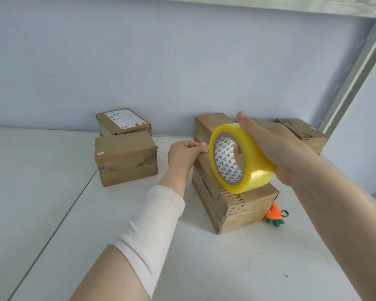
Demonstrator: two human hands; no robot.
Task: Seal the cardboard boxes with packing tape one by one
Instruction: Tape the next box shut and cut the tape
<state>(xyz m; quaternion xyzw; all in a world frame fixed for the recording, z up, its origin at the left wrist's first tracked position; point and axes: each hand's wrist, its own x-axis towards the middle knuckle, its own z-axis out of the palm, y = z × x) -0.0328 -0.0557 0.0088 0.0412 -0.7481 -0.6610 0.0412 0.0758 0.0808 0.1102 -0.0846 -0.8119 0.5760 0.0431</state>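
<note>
The roll (241,157) is held upright over the near box (237,205), its lower edge touching or all but touching the box top. It is gripped by the right hand (276,148), with fingers wrapped over the outside and one digit hooked through the core. At the roll's left edge the left hand (182,155) is closed in a pinch, thumb against fingertips. What is pinched looks to be the free end (205,151) of the tape (clear film, so only a thin line can be made out). The step in hand is judged to be the starting of a strip for this box; no fresh strip is seen laid down yet.

For the next move, the end has to be drawn out taut, carried to the far edge of the top and pressed down, and the roll then run back along the seam. The film must be kept flat, or it will be folded onto itself.

Now the containers: five boxes are counted on the table (204,268). The left box (126,157) and the labelled box (123,121) behind it are set well apart from the work. The back box (206,124) is tucked just behind the roll, and the right box (304,132) is partly hidden by the right hand. All flaps are shut, so the contents cannot be told. Torn card and old tape are shown on the near box's front. A carrot charm (275,215) is seen at its right corner.
</note>
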